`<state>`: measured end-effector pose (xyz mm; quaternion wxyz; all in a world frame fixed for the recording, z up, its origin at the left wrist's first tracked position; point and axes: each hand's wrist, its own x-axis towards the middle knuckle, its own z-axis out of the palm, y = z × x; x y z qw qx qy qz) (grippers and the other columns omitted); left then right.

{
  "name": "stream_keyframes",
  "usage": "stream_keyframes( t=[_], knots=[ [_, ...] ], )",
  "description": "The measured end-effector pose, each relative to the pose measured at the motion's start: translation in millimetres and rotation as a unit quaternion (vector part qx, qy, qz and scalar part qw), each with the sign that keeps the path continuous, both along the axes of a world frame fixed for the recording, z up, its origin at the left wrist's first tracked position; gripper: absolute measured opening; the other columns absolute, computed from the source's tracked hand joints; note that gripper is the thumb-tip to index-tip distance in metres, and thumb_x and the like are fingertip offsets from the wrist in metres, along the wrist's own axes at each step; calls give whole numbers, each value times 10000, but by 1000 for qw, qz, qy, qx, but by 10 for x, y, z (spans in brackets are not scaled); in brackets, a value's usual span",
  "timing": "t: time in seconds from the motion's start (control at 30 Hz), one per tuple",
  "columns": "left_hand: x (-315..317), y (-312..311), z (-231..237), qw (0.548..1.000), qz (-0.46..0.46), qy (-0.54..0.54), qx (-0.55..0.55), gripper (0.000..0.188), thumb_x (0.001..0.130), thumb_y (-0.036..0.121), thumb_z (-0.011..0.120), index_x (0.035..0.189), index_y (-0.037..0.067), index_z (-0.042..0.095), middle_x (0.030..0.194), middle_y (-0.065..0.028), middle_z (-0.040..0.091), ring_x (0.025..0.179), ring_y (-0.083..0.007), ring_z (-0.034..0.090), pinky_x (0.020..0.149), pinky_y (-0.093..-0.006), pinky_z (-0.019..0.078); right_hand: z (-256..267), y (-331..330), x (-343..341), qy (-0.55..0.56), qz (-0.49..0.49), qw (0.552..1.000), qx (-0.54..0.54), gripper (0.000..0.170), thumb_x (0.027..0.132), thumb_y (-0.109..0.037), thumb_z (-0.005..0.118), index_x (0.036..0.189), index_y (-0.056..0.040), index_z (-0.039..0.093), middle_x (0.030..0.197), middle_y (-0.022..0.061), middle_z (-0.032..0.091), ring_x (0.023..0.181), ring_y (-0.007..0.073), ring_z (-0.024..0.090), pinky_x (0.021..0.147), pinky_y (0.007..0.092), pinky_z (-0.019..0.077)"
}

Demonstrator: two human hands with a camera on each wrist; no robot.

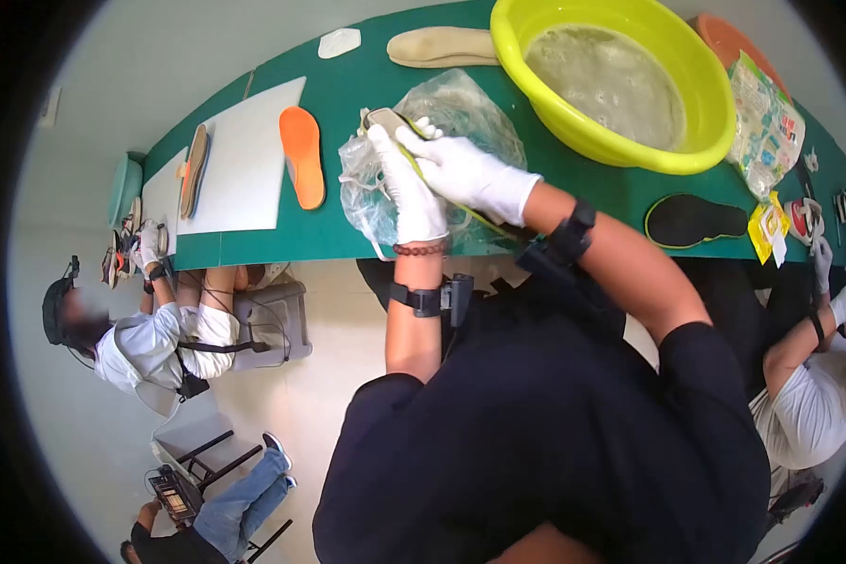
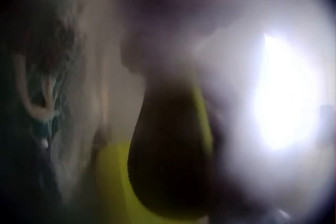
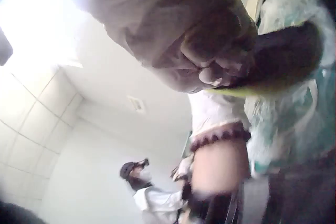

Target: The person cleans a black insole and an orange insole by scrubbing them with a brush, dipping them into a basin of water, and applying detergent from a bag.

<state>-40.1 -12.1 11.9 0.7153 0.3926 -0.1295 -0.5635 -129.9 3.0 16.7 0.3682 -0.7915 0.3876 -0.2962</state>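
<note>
Black shirt (image 1: 545, 432); insole (image 2: 167, 155) between left hand (image 1: 409, 193), right hand (image 1: 475, 179), ends protruding.

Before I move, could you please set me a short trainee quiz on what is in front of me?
1. True or false: the left hand and the right hand both hold the dark insole with the yellow-green edge.

2. Multiple choice: what colour is the flat insole at the edge of the large white board nearest the hands?
A) black
B) orange
C) blue

3. Fill the gap: the beaded bracelet is on the ____ wrist.

Key: 1. True; 2. B; 3. left
</note>
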Motion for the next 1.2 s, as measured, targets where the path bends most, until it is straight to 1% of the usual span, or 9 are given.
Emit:
stream_keyframes(
  t=[0.47, 0.6, 0.73, 0.77, 0.87, 0.9, 0.93, 1.07, 1.2],
  knots=[
    [70, -15, -101, 999, -34, 4, -4, 599, 938, 636, 495, 1128, 74, 578, 863, -39, 593, 734, -137, 556, 675, -262, 500, -14, -40, -162, 10, 46, 998, 41, 409, 978, -222, 467, 1367, -112, 523, 1065, 280, 641, 863, 444, 661, 782, 459, 538],
    [318, -19, 58, 998, 29, 5, -54, 544, 953, 587, 520, 1142, 80, 568, 898, -37, 608, 735, -146, 562, 683, -281, 509, 113, 180, -155, -111, 36, 985, 128, 310, 1029, -236, 467, 1266, -75, 587, 1147, 145, 668, 950, 283, 628, 862, 379, 503],
    [-125, 149, 153, 987, 79, -114, -79, 569, 959, 589, 502, 1172, 65, 552, 910, -47, 615, 773, -154, 587, 713, -276, 517, 404, -172, -13, -318, 46, 834, 448, 359, 1034, -213, 478, 1350, -50, 531, 1040, 36, 650, 890, 94, 563, 791, 244, 493],
    [-190, 179, 164, 980, 107, -153, -75, 581, 957, 595, 499, 1178, 60, 549, 914, -50, 617, 780, -154, 592, 720, -274, 519, 480, -112, -75, -394, 57, 818, 416, 360, 1037, -392, 462, 993, -94, 659, 705, -33, 568, 525, 41, 470, 441, 202, 369],
    [448, -3, 66, 986, -78, 28, -144, 651, 943, 639, 482, 1155, 29, 564, 911, -61, 631, 825, -164, 616, 768, -287, 522, 450, 89, -223, -304, 95, 810, 493, 312, 1021, -215, 501, 1309, -114, 564, 734, -53, 555, 546, 16, 454, 455, 181, 369],
    [348, 55, 146, 992, -32, -98, -76, 696, 936, 668, 460, 1109, 5, 583, 907, -82, 649, 836, -182, 632, 780, -312, 528, 669, 91, -302, -283, 76, 792, 535, 199, 1016, -337, 526, 902, -180, 569, 571, -93, 432, 420, 13, 380, 360, 198, 286],
    [152, 109, 237, 988, 4, -145, -50, 676, 964, 652, 406, 1137, 18, 567, 950, -100, 653, 829, -198, 638, 753, -317, 538, 496, -119, -234, -365, 146, 727, 563, 250, 1012, -372, 527, 835, -199, 554, 569, -112, 400, 408, 15, 341, 338, 210, 250],
    [308, -56, 31, 994, -74, -63, -44, 709, 937, 690, 419, 1170, 32, 540, 908, -127, 663, 756, -252, 646, 721, -373, 561, 612, 85, -345, -246, 50, 835, 489, 305, 1033, -408, 459, 884, -170, 579, 554, -89, 372, 397, 42, 285, 350, 242, 221],
    [-327, 187, 7, 987, -86, -123, -65, 733, 984, 651, 344, 1444, 83, 402, 1340, -68, 517, 1233, -208, 496, 1027, -320, 415, 550, -189, -165, -355, -2, 860, 367, 376, 1037, -411, 442, 1006, -93, 640, 663, -42, 491, 509, 53, 360, 423, 259, 299]
  ],
)
